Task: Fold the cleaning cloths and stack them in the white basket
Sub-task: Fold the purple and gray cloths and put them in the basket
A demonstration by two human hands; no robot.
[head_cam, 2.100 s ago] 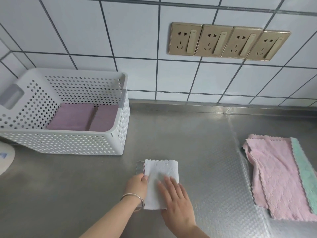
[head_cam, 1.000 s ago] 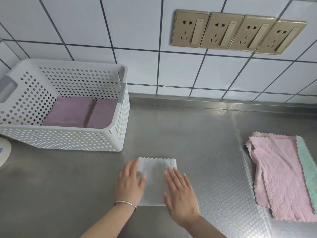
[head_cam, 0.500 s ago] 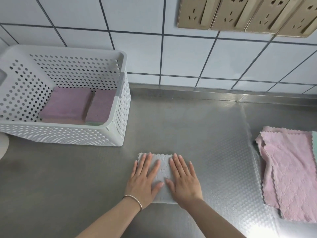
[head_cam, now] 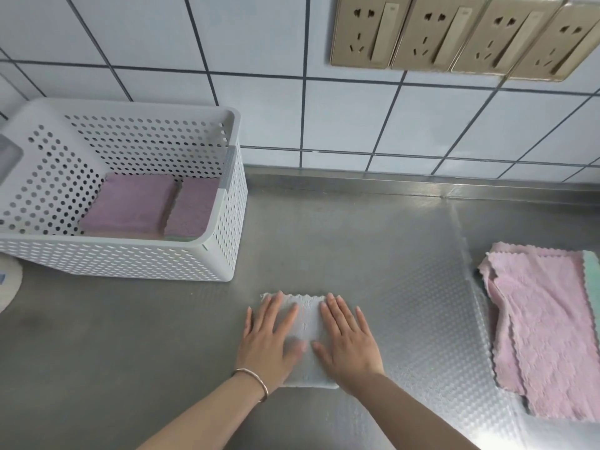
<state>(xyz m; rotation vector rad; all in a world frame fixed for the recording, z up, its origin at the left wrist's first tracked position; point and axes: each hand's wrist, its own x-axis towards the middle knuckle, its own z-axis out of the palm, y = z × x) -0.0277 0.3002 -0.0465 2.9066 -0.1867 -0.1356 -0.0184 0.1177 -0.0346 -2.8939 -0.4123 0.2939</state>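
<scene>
A small folded grey-white cloth (head_cam: pixel 306 323) lies on the steel counter in front of me. My left hand (head_cam: pixel 269 339) presses flat on its left half and my right hand (head_cam: pixel 347 339) presses flat on its right half, fingers straight. The white perforated basket (head_cam: pixel 207 251) stands at the back left. Inside it lie two folded purple cloths (head_cam: pixel 130 206) side by side. At the right edge of the counter sits a loose pile of pink cloths (head_cam: pixel 545 323) with a green cloth (head_cam: pixel 592 280) under them.
The steel counter (head_cam: pixel 341 241) has a dimpled mat area toward the right. Behind it rises a white tiled wall with a row of gold sockets (head_cam: pixel 454 34). A white round object (head_cam: pixel 8 284) shows at the far left edge.
The cloth was folded narrower, then both hands laid flat on it and slid forward over it. The view has tilted down and closer.
</scene>
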